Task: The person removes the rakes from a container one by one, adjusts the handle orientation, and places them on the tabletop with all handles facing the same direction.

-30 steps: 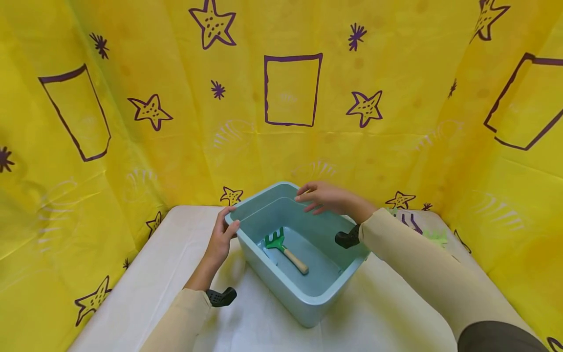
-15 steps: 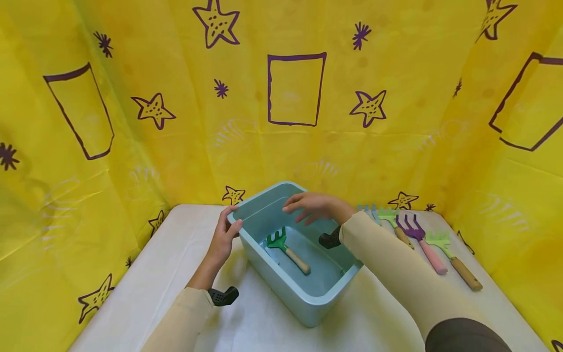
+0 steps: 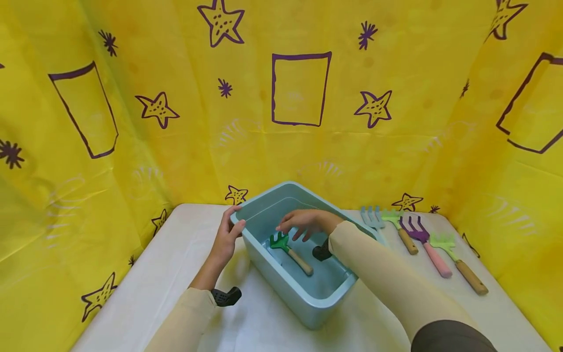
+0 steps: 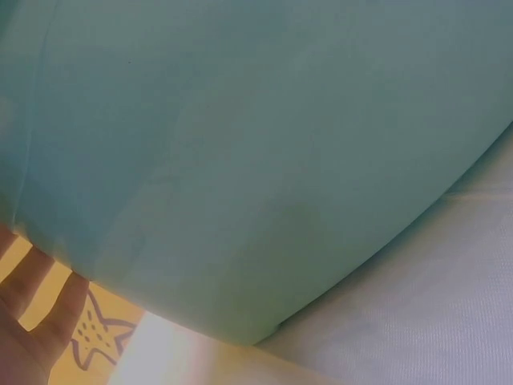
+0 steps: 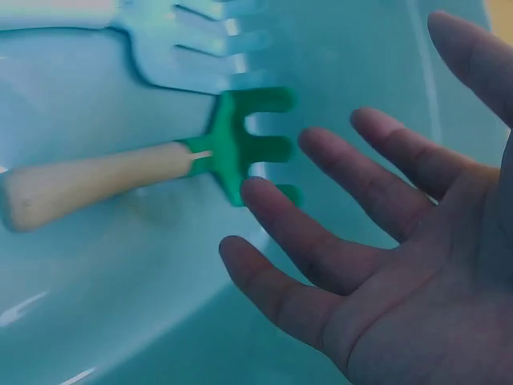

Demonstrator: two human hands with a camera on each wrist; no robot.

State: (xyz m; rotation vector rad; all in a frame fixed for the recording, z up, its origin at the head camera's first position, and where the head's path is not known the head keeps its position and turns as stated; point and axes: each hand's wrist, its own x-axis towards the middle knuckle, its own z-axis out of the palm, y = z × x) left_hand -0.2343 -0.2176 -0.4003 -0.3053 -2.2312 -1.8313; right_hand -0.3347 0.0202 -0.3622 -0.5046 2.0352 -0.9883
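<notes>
Inside the bin (image 3: pixel 303 312), the right hand (image 3: pixel 308 221), spread, now hangs nearer the green rake (image 5: pixel 228 148), left hand (image 3: pixel 225 238) gripping the rim (image 3: pixel 325 302).

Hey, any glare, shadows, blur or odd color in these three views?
Head view: bright, with soft shadows on the table beside the bin; left wrist: dim and soft, with a washed-out patch at lower left; right wrist: blue-green cast, glare streaks at lower left, green rake slightly blurred.
</notes>
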